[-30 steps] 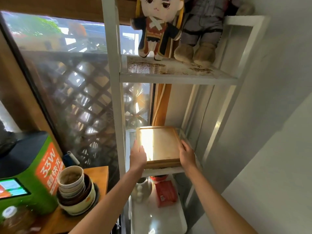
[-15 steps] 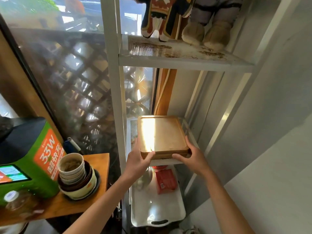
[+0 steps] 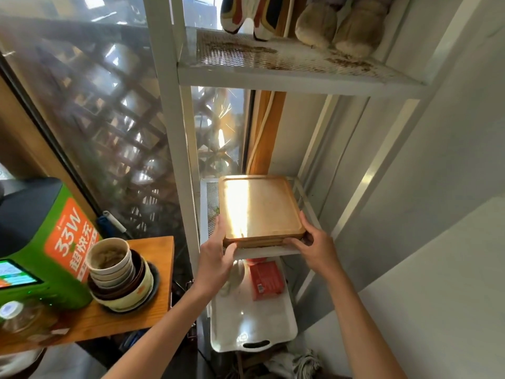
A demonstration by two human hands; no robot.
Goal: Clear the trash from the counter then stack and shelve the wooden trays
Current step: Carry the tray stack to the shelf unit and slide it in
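A stack of square wooden trays [image 3: 259, 206] lies flat on the middle mesh shelf [image 3: 262, 253] of a white metal rack. Sunlight glares across the top tray's left half. My left hand [image 3: 216, 258] grips the stack's near left corner, thumb along the left side. My right hand [image 3: 314, 246] holds the near right corner, fingers on the front edge. Both forearms reach up from the bottom of the view.
The rack's white post [image 3: 175, 138] stands just left of the trays. A rusty upper shelf [image 3: 287, 75] carries plush toys. Below sit a white tray [image 3: 254, 332] and a red packet [image 3: 266, 280]. On the wooden counter [image 3: 153, 269] at left stand stacked bowls [image 3: 117, 274] and a green machine [image 3: 46, 242].
Both hands slid back from the trays' sides to the near corners. The stack rests a little farther in on the shelf, and my view tilted down.
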